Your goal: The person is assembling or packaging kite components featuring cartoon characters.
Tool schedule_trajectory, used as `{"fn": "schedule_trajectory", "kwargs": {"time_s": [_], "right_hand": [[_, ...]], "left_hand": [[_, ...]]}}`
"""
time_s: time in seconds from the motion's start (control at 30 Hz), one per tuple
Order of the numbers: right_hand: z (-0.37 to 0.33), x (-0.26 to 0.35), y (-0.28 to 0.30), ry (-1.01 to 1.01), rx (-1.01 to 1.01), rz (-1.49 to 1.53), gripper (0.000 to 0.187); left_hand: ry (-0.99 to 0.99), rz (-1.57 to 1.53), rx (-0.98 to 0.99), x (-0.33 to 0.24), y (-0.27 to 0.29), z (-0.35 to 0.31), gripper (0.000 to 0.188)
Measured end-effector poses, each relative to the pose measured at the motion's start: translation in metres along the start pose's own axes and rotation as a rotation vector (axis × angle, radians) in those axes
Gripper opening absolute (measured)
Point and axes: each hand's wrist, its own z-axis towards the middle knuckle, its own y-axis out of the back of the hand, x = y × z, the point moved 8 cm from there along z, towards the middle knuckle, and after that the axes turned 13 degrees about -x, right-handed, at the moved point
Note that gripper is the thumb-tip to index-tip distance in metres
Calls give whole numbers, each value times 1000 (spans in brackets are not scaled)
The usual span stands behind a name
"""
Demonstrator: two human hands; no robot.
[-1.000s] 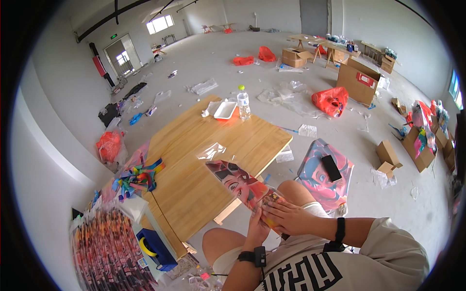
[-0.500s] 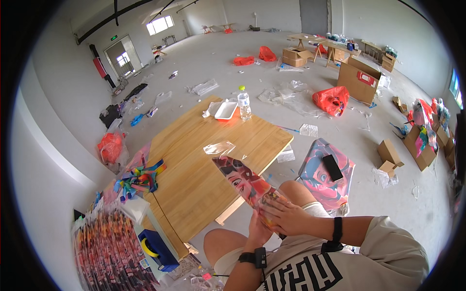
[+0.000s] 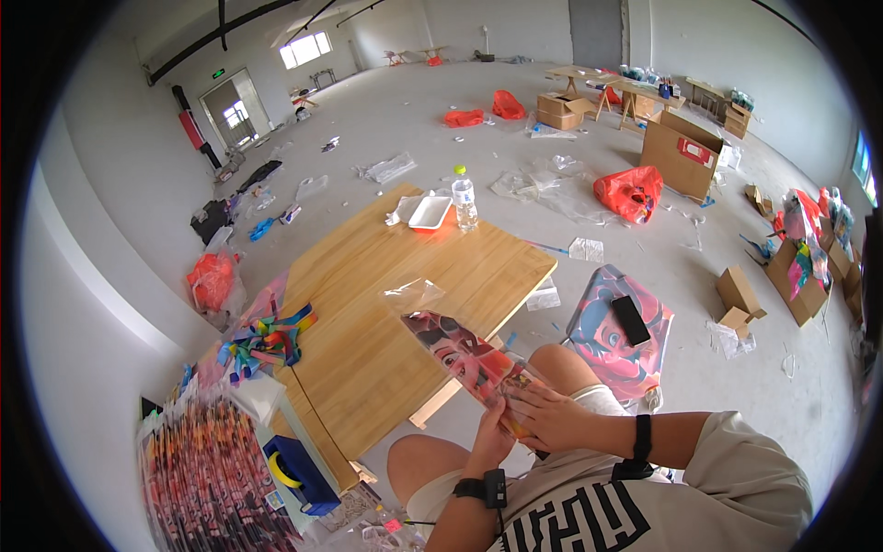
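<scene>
A long flat package (image 3: pixel 460 354), printed with a cartoon face in red and pink, points up and away over the near edge of the wooden table (image 3: pixel 368 350). It is in a clear plastic bag whose loose end (image 3: pixel 416 294) sticks out past the print. My left hand (image 3: pixel 493 440) grips its near end from the left and below, the thumb along its side. Across the top lies my right hand (image 3: pixel 550 416), its fingers stretched flat over the print and its thumb hidden. Part of the near end is covered by both hands.
A bottle (image 3: pixel 464 202) and a white tray (image 3: pixel 430 212) stand at the table's far end. Multicoloured ribbons (image 3: pixel 267 342), a blue tape dispenser (image 3: pixel 299 476) and many stacked packages (image 3: pixel 207 469) are at left. To the right, a phone (image 3: pixel 630 319) lies on a printed panel (image 3: pixel 607 340).
The loose end of the plastic bag now stands up more, spread out beyond the print. The package has shifted slightly, and both hands stay at its near end.
</scene>
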Motion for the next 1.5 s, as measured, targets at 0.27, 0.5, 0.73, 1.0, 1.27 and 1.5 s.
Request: {"fn": "schedule_trajectory", "kwargs": {"time_s": [0.27,0.5,0.73,1.0,1.27,1.5], "right_hand": [[-3,-2,-6,49,76,-11,51],[-5,-9,14,89,90,102,68],[-22,-7,32,225,172,-51,63],[-19,-13,25,141,114,71,52],[-19,-11,30,198,54,79,49],[-15,-9,24,220,56,38,50]], "left_hand": [[-31,-89,-77,0,11,6,31],[-142,-68,-56,-14,6,2,26],[-147,-166,-92,-19,16,8,23],[-81,-202,-96,-14,15,11,25],[-79,-236,-101,-18,6,4,27],[-94,-201,-147,-16,13,5,29]]}}
